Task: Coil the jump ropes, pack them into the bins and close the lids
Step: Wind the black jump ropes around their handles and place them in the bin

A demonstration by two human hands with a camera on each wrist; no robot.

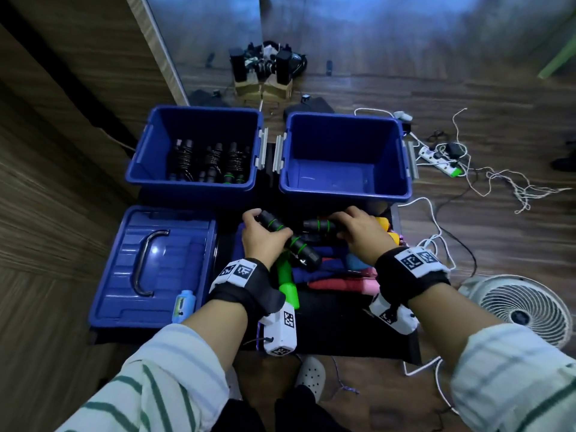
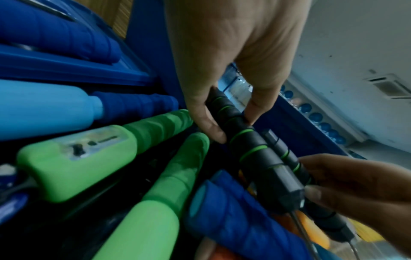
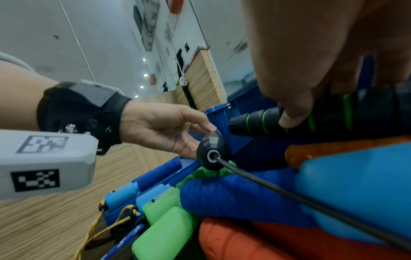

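Left hand [image 1: 261, 238] wrapped round one black handle with green rings [image 1: 288, 241], held aslant above the pile of jump ropes [image 1: 339, 272]. Right hand [image 1: 358, 232] gripping the second black handle [image 1: 321, 226], lying roughly level just in front of the right bin [image 1: 344, 157]. Thin black cord [image 3: 289, 195] leaving the butt of the left-hand handle, running across the blue, green and orange handles beneath. Pile resting on a black surface [image 1: 336, 325] before both bins.

Left bin [image 1: 194, 148] open, holding several coiled black ropes [image 1: 208, 163] on its floor. Right bin open, no ropes seen inside. One blue lid [image 1: 152, 263] with metal handle lying flat, in front of the left bin. Power strip [image 1: 439, 157] and loose cables on the wooden floor at right; white fan [image 1: 520, 310] near the right forearm.
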